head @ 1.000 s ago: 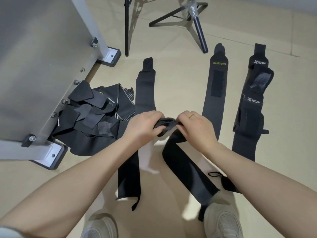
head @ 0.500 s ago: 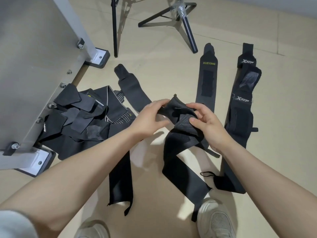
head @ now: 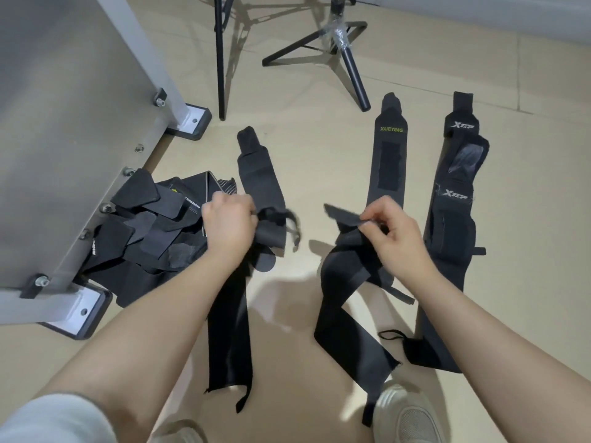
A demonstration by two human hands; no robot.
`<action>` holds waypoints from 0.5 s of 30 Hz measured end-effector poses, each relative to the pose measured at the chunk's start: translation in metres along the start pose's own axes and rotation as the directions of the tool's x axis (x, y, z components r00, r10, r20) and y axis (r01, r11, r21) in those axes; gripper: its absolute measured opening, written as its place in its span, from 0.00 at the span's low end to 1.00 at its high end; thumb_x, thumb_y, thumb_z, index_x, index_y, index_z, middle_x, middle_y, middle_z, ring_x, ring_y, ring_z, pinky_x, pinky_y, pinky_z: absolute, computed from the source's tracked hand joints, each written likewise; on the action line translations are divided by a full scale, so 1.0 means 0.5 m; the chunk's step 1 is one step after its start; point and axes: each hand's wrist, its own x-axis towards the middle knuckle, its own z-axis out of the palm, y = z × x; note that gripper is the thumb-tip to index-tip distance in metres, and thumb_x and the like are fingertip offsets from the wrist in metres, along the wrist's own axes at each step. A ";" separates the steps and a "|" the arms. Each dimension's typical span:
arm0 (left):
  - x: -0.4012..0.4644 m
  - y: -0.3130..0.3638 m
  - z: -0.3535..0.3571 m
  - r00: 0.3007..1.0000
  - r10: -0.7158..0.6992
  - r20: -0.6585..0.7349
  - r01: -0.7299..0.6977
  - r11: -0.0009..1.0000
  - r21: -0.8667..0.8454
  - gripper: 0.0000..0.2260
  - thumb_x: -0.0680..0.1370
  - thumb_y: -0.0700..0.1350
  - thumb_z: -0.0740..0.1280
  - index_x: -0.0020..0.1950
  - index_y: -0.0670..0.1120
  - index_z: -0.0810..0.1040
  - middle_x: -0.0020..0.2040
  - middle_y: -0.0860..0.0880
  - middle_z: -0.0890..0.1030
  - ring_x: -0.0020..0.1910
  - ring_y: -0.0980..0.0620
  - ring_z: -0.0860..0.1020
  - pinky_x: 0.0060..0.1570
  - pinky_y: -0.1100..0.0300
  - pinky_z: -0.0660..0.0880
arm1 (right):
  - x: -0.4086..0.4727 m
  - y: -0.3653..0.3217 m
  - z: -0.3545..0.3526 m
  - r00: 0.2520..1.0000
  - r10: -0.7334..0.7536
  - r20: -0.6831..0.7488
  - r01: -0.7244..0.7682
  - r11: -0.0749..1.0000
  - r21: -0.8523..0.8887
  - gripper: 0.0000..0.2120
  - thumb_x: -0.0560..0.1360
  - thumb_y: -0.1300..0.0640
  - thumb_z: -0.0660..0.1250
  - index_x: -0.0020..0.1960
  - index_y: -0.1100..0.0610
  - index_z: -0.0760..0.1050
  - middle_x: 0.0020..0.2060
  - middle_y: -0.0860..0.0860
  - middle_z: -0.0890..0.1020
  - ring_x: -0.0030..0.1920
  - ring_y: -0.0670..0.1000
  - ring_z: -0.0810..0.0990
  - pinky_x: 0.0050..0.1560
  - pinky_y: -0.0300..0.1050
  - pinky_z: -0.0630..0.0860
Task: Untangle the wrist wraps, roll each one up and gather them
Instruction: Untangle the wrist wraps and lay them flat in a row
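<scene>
Now each hand (head: 228,220) (head: 395,233) grips a separate wrap's (head: 260,183) (head: 347,282) top end.

Bare forearms, a pale grey sleeve (head: 48,417), off-white mesh shoes (head: 406,417).

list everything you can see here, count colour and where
wrist wrap in left grip: 1, black, floor centre-left, lifted at its middle
wrist wrap in right grip: 1, black, floor centre, top end lifted
XUEYING wrap: 1, black, yellow lettering, flat, right of centre
XTEP wraps: seemingly 2, black, white lettering, overlapping, far right
tangled pile: count unclear, black, beside the metal frame
metal frame: 1, grey, left
tripod stand: 1, black, top
thin pole: 1, black, top centre
floor: beige tile
shoes: 2, pale, bottom edge
left hand: grips its wrap
right hand: pinches its wrap
</scene>
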 end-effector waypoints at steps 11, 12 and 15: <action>-0.001 0.035 -0.005 0.965 0.056 0.257 -0.114 0.970 0.216 0.21 0.74 0.41 0.64 0.67 0.45 0.66 0.61 0.45 0.74 0.62 0.42 0.67 0.56 0.51 0.63 | 0.016 0.021 -0.003 0.950 0.304 0.076 -0.297 0.793 0.532 0.12 0.77 0.67 0.62 0.39 0.55 0.64 0.23 0.42 0.72 0.29 0.43 0.72 0.38 0.39 0.68; -0.005 0.065 -0.010 0.945 0.145 0.293 -0.170 0.984 0.061 0.27 0.73 0.43 0.64 0.72 0.46 0.61 0.66 0.45 0.70 0.66 0.43 0.65 0.60 0.50 0.62 | 0.016 0.026 -0.007 0.942 0.324 0.091 -0.314 0.748 0.584 0.11 0.77 0.67 0.62 0.40 0.55 0.66 0.25 0.44 0.74 0.31 0.44 0.74 0.39 0.41 0.69; -0.035 0.173 -0.034 0.821 0.464 0.332 -0.244 0.812 -0.530 0.28 0.77 0.45 0.63 0.75 0.46 0.58 0.72 0.47 0.66 0.71 0.50 0.61 0.67 0.59 0.57 | 0.013 0.038 -0.026 0.928 0.347 0.139 -0.337 0.617 0.711 0.05 0.78 0.65 0.61 0.47 0.56 0.72 0.38 0.49 0.84 0.39 0.48 0.81 0.42 0.41 0.76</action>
